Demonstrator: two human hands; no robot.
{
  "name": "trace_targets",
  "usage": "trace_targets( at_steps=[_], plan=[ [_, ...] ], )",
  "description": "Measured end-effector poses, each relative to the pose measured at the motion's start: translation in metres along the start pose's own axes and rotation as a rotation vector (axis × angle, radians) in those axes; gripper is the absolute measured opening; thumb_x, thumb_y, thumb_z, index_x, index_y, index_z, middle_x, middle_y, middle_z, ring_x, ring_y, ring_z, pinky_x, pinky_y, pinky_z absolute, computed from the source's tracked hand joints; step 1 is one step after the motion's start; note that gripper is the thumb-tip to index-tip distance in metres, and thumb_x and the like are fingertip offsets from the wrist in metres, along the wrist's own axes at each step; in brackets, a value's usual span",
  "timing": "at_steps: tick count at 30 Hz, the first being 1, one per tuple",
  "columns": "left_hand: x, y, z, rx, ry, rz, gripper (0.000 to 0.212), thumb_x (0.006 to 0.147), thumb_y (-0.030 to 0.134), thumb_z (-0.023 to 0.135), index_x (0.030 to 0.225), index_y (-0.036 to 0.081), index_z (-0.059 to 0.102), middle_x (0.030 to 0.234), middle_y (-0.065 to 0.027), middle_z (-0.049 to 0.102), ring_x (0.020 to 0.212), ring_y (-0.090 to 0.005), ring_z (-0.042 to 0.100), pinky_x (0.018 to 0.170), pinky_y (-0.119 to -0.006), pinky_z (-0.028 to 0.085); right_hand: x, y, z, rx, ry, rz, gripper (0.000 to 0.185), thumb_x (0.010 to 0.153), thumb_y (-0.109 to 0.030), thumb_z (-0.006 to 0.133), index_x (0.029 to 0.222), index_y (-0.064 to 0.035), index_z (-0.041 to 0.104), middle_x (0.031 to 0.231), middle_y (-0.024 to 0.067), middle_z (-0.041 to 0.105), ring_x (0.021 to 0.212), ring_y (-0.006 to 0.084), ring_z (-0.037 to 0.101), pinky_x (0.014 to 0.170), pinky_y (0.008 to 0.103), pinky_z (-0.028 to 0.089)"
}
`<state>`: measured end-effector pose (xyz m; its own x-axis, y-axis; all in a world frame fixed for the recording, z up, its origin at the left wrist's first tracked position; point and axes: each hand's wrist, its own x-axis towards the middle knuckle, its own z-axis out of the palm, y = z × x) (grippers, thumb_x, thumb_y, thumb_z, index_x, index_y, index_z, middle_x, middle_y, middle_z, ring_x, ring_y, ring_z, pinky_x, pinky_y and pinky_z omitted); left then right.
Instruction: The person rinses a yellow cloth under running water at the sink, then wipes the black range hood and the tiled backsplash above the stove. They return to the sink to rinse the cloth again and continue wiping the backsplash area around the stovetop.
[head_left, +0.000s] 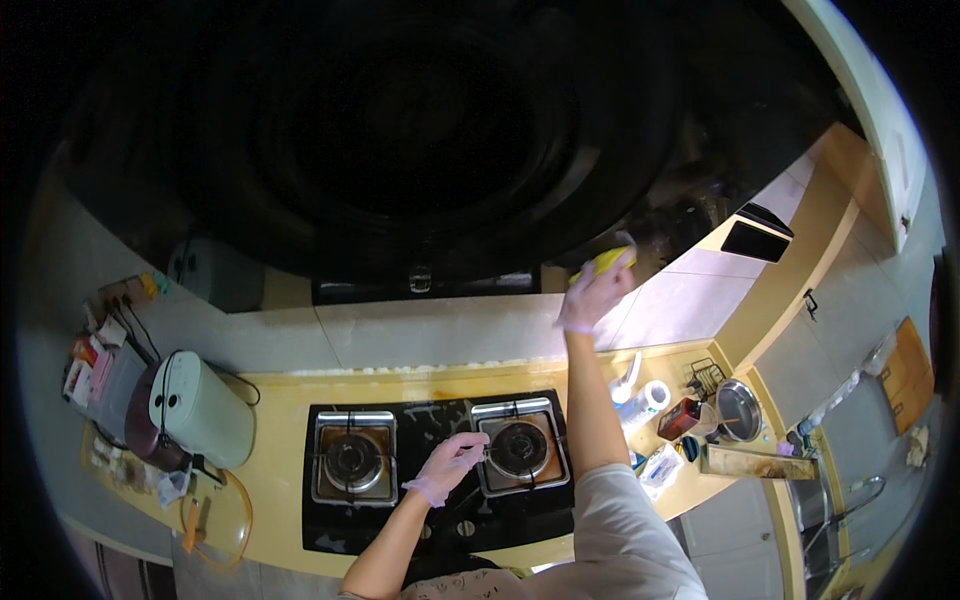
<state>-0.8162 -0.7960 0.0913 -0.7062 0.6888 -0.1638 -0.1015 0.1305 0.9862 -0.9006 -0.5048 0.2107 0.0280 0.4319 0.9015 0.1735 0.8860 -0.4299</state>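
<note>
My right hand, in a thin clear glove, is closed on a yellow sponge or cloth and presses it against the lower right part of the glossy black range hood. My left hand, gloved in the same way, hovers over the black two-burner gas cooktop, just left of the right burner. Its fingers are bent and close together, and whether anything lies between them cannot be told. The left burner stands farther to the left.
To the left are a pale green appliance and an orange-rimmed lid. On the right stand a white spray bottle, a paper roll, a wipes pack and a steel pot. The hood hangs low over the cooktop.
</note>
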Motion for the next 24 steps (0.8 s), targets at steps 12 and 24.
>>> trace_targets(
  at_steps=[12, 24],
  plan=[
    [0.004, 0.000, -0.006, 0.040, 0.020, -0.023, 0.024, 0.090, 0.015, 0.050, 0.111, 0.007, 0.058, 0.094, -0.0037, 0.060, 0.087, -0.0110, 0.055, 0.075, -0.025, 0.044, 0.166, -0.090, -0.055, 0.164, 0.588, -0.033, 0.046, 0.088, -0.014, 0.049, 0.130, 0.0009, 0.038, 0.102, 0.0171, 0.038, 0.091, 0.0286, 0.041, 0.082, 0.0348, 0.035],
    [-0.003, 0.027, -0.013, 0.044, -0.064, 0.020, 0.027, 0.088, 0.016, 0.054, 0.112, 0.004, 0.058, 0.102, -0.0040, 0.061, 0.085, -0.0118, 0.056, 0.081, -0.024, 0.045, 0.224, -0.129, -0.080, 0.276, 0.626, 0.006, 0.029, 0.089, -0.022, 0.048, 0.106, 0.0010, 0.052, 0.093, 0.0181, 0.047, 0.084, 0.0298, 0.049, 0.073, 0.0396, 0.042]
  ],
)
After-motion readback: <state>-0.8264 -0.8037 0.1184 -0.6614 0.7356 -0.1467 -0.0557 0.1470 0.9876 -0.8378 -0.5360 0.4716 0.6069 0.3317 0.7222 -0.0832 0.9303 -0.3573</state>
